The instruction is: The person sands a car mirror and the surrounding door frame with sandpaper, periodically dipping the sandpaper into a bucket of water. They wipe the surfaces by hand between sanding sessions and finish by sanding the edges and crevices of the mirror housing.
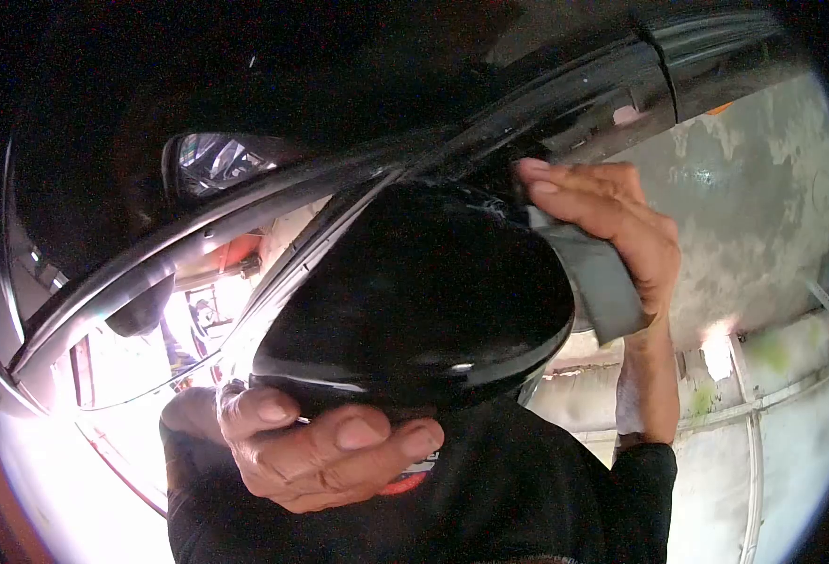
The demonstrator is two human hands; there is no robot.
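Note:
A glossy black car side mirror (414,282) fills the middle of the head view, joined to the dark car body at its top. My left hand (325,451) curls its fingers at the mirror's lower left edge, thumb near the rim. On the other side, my right hand (612,211) reaches up along the housing, fingertips near the mirror's base. Under its fingers, a stiff grey sheet (598,282) with straight edges, sandpaper by its look, lies bent against the housing's side. The palm side of the right hand is hidden.
The dark car body (574,103) runs across the top, with a long window trim (151,258) curving down to the left. Behind the right hand lies a mottled grey surface (743,207). Pale panels (715,470) stand at lower right. My black shirt (527,479) is close below the mirror.

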